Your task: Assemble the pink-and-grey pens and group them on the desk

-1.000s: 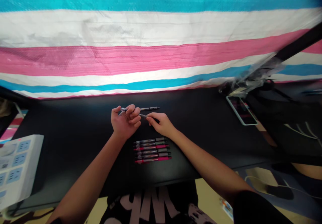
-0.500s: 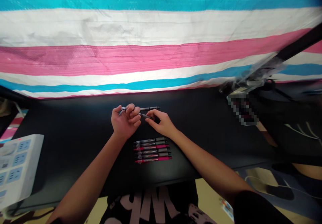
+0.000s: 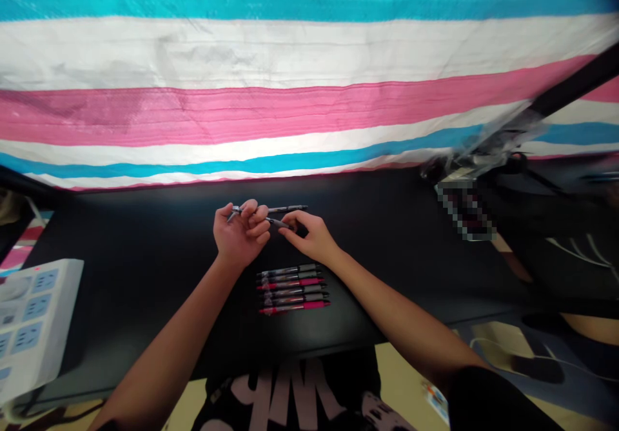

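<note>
Shifted since one second earlier: only the fingers of the right hand (image 3: 313, 236), now more arched and with more of the grey pen (image 3: 275, 222) showing; left hand (image 3: 239, 236) almost without change. Palm of the left hand turned upward, fingers curled around the pen, thumb raised near its left end, apparently for keeping it steady. Right thumb and forefinger pinching its right end, probably for guiding this end from the side. Thus, pen between the two hands, over the table (image 3: 387, 250), crossing the left fingers and touching the right fingertips. Just beyond, another pen (image 3: 293, 208), partly hidden; impossible to tell whether touched by the left fingers or only lying on the table. Nearer to the body, between the forearms, a row of pens (image 3: 294, 289), untouched, side by side, with grey or red grips toward the right, perhaps for good order and easy reach.
</note>
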`<state>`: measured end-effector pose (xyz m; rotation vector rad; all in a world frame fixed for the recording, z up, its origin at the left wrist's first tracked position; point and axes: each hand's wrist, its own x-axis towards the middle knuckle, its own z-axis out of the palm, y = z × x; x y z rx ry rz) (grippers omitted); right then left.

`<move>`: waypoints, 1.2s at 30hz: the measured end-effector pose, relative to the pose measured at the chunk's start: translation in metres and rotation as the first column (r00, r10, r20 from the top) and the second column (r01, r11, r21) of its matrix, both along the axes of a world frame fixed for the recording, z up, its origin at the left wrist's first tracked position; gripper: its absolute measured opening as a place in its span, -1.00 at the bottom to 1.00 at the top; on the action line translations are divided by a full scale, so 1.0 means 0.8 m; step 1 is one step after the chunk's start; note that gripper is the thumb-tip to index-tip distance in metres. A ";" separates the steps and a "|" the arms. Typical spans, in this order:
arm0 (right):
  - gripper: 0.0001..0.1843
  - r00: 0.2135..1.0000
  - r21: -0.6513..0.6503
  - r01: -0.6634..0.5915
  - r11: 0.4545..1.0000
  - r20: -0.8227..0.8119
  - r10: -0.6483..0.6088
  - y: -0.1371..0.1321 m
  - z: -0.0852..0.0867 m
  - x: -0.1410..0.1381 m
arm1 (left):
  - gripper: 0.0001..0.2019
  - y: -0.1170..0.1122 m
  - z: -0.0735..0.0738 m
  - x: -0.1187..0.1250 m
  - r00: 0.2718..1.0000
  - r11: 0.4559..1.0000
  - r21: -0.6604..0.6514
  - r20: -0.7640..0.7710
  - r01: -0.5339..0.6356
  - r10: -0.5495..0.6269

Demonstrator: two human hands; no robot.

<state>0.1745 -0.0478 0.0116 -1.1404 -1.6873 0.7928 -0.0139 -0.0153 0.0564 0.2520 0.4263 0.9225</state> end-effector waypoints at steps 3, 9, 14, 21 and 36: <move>-0.85 1.000 -0.003 0.005 1.000 0.011 -0.005 0.000 0.002 0.000 | -0.56 0.000 0.000 0.000 1.000 1.000 0.005 0.013 0.009 -0.009; -0.81 0.999 0.014 0.004 1.000 0.040 -0.004 -0.001 0.003 0.000 | -0.61 0.000 -0.002 -0.001 0.999 0.999 0.022 0.022 0.027 -0.027; -0.70 0.997 -0.015 -0.057 0.998 0.060 0.058 -0.002 0.003 0.002 | -0.58 0.000 -0.003 -0.002 0.998 0.999 0.023 0.028 0.048 -0.049; -0.57 0.990 -0.103 -0.127 0.987 0.042 0.131 -0.002 0.007 0.003 | -0.58 0.001 -0.007 -0.002 0.996 0.996 0.044 0.042 0.074 -0.076; -0.59 0.993 -0.105 -0.111 0.988 0.035 0.116 -0.001 0.005 0.003 | -0.56 -0.001 -0.002 0.000 0.999 0.999 0.009 0.018 0.042 -0.043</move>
